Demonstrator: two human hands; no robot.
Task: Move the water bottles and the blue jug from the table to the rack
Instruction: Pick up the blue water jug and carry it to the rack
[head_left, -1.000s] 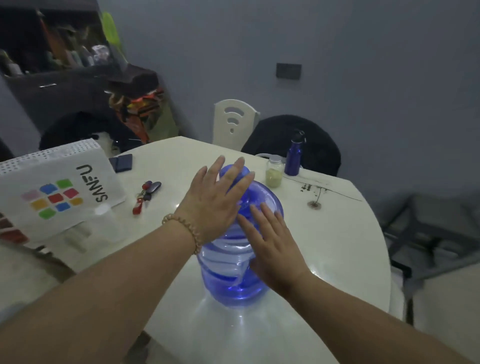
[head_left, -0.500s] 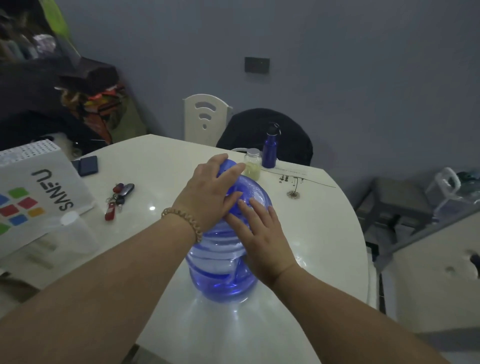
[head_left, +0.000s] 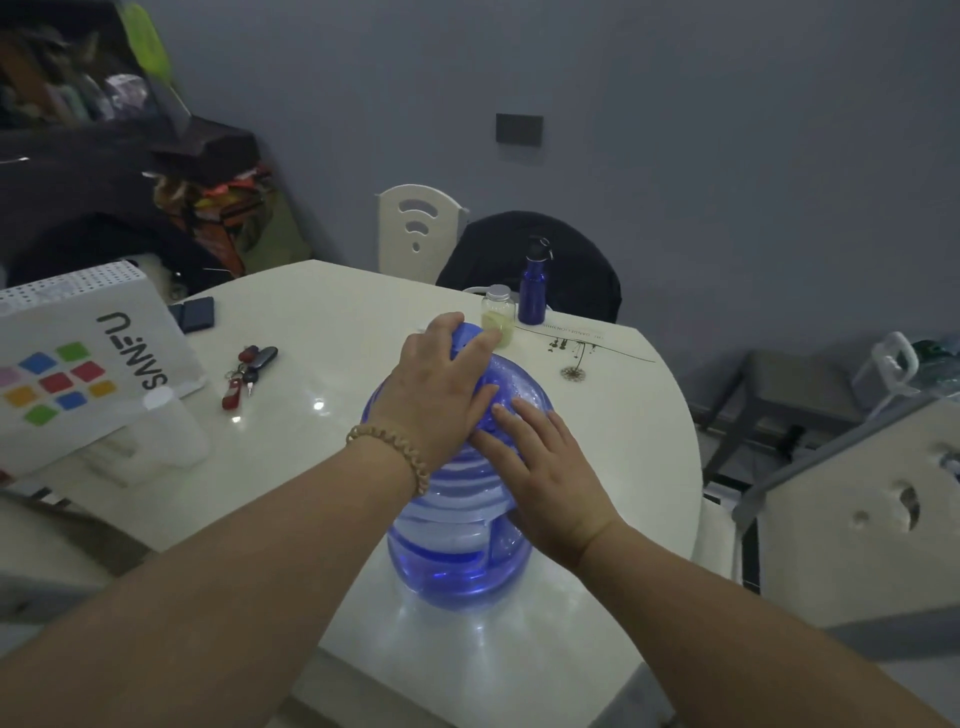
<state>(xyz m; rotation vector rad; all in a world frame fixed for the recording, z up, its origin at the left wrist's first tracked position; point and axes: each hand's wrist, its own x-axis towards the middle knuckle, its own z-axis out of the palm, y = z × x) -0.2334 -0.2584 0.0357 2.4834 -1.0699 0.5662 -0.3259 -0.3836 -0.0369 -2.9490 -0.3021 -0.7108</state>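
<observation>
Dim room, white table (head_left: 322, 312): the blue jug (head_left: 457, 561) stands upright toward its near edge, left hand (head_left: 441, 395) curled around its capped neck, right hand (head_left: 550, 478) lying flat-fingered on its shoulder; likely heavy, rigid and slick, best gripped at the neck and supported underneath.

The blue jug (head_left: 457, 551) is translucent plastic, glossy and ribbed in rings round its body. The table (head_left: 322, 332) under it has a smooth, polished cream top with bright glints. The blue bottle (head_left: 532, 293) looks like satin metal with a dark cap, the jar (head_left: 497, 317) is clear with a dull silvery lid, the box (head_left: 88, 353) is matt printed card, and the bracelet (head_left: 389, 447) is 1 string of pale beads.
</observation>
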